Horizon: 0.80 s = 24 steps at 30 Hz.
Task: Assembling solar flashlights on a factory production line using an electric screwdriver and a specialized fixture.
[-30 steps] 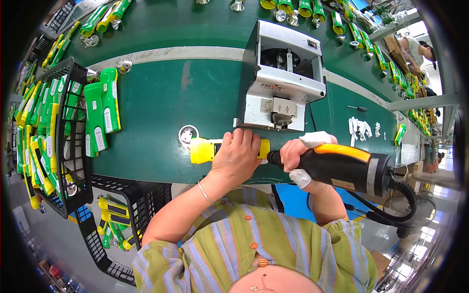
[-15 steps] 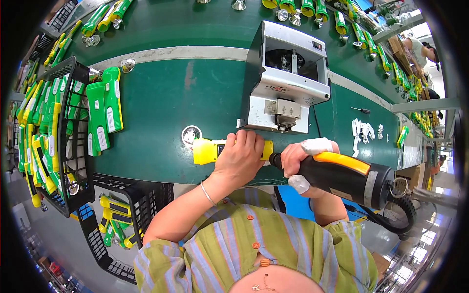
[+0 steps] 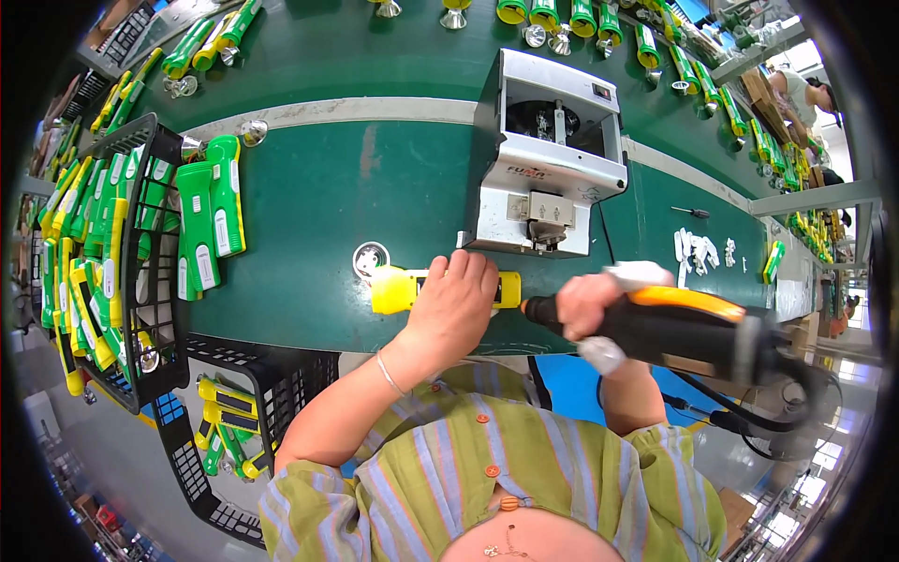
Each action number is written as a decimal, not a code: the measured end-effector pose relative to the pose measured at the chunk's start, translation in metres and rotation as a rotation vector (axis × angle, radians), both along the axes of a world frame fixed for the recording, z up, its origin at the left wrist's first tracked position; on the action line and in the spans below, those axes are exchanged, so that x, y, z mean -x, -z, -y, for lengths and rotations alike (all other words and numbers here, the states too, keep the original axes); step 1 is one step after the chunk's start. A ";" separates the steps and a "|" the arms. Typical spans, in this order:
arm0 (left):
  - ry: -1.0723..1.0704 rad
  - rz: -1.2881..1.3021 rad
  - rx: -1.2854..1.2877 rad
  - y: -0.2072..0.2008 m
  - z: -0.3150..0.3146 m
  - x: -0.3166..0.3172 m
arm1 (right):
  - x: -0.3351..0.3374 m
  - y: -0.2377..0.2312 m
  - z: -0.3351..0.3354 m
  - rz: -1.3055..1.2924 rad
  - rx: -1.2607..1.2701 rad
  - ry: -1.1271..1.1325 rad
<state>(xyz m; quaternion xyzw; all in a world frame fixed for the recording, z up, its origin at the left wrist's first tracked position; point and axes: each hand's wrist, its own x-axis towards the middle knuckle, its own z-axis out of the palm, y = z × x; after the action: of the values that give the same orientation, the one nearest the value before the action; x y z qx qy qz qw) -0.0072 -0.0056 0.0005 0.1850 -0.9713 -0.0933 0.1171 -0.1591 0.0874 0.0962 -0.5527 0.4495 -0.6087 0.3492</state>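
Observation:
My left hand is wrapped over a yellow flashlight body with a dark panel, pressing it flat on the green table. Part of the flashlight hides under the fingers. In my right hand, which has white wrapping on its fingers, is a black electric screwdriver with an orange strip. Its tip points left and sits just right of the flashlight's end, apart from it. A round reflector lies by the flashlight's left end. Directly behind my hands stands a silver and black screw feeder.
At left a black basket holds green and yellow flashlights; green ones lie beside it. Another basket sits lower. Small white parts and a screwdriver lie at right. Flashlights with reflectors line the far belt.
The electric screwdriver in my right hand has moved right, its tip coming away from the flashlight's end. My left hand still holds the flashlight in nearly the same spot.

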 end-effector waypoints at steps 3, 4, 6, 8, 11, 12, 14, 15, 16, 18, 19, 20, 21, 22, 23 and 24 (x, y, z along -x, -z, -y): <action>0.030 0.023 -0.122 -0.026 0.016 -0.024 | -0.002 -0.019 -0.017 0.206 0.134 0.208; 0.022 -0.112 -0.286 -0.041 0.022 -0.037 | 0.002 -0.022 -0.021 0.223 0.105 0.225; -0.039 -0.264 -0.562 -0.063 0.033 -0.065 | 0.006 -0.014 -0.020 0.204 0.112 0.281; -0.082 -0.359 -0.646 -0.075 0.042 -0.083 | 0.012 0.008 -0.024 0.132 0.114 0.298; -0.123 -0.434 -0.661 -0.075 0.048 -0.099 | 0.017 0.027 -0.032 0.145 0.066 0.327; -0.115 -0.461 -0.686 -0.076 0.050 -0.102 | 0.017 0.030 -0.032 0.150 0.063 0.307; -0.107 -0.513 -0.739 -0.073 0.052 -0.107 | 0.012 0.032 -0.030 0.160 0.056 0.335; -0.114 -0.510 -0.726 -0.073 0.054 -0.110 | 0.012 0.035 -0.029 0.171 0.051 0.342; -0.120 -0.505 -0.712 -0.073 0.055 -0.110 | 0.014 0.037 -0.030 0.175 0.057 0.339; -0.121 -0.500 -0.693 -0.075 0.060 -0.109 | 0.017 0.039 -0.031 0.183 0.009 0.326; -0.119 -0.502 -0.697 -0.075 0.063 -0.107 | 0.017 0.039 -0.030 0.183 0.014 0.331; -0.113 -0.504 -0.702 -0.076 0.067 -0.104 | 0.017 0.039 -0.029 0.182 0.007 0.350; -0.101 -0.504 -0.698 -0.076 0.072 -0.101 | 0.017 0.039 -0.029 0.179 0.002 0.371; -0.193 -0.542 -0.746 -0.076 0.077 -0.100 | 0.019 0.038 -0.028 0.159 -0.008 0.354; -0.282 -0.581 -0.793 -0.076 0.084 -0.098 | 0.020 0.041 -0.027 0.173 0.010 0.346; -0.293 -0.644 -0.869 -0.074 0.103 -0.089 | 0.021 0.041 -0.026 0.173 0.005 0.346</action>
<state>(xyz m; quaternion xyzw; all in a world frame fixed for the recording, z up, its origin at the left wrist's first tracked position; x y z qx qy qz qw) 0.0817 -0.1091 0.0740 0.3112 -0.7229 -0.5196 0.3327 -0.1805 0.1130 0.0554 -0.4139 0.5047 -0.7058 0.2753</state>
